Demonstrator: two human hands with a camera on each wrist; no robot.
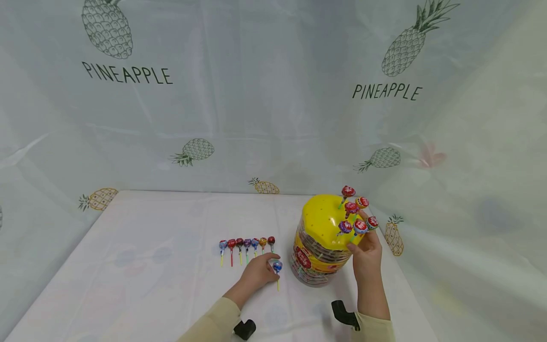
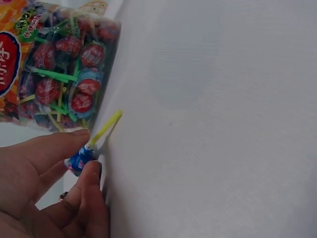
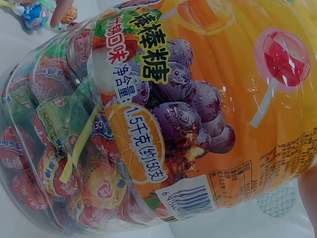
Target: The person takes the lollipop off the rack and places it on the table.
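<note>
In the head view, my left hand (image 1: 259,273) is low over the table, right of centre. Its thumb and finger pinch a blue-wrapped lollipop (image 2: 80,161), whose yellow stick points away from the fingers in the left wrist view. At the right stands a big clear candy jar (image 1: 302,263) with a yellow lid (image 1: 321,221). Several wrapped lollipops (image 1: 351,207) stick up out of the lid's right half. My right hand (image 1: 368,251) grips the jar's upper right edge, thumb in front and fingers partly hidden behind the lollipops. Packed lollipops (image 3: 59,124) show through the jar wall.
Left of the jar, a row of several lollipops (image 1: 239,243) lies on the white-covered table (image 1: 141,266), sticks toward me. A pineapple-print sheet (image 1: 265,99) hangs behind the table and along its right side.
</note>
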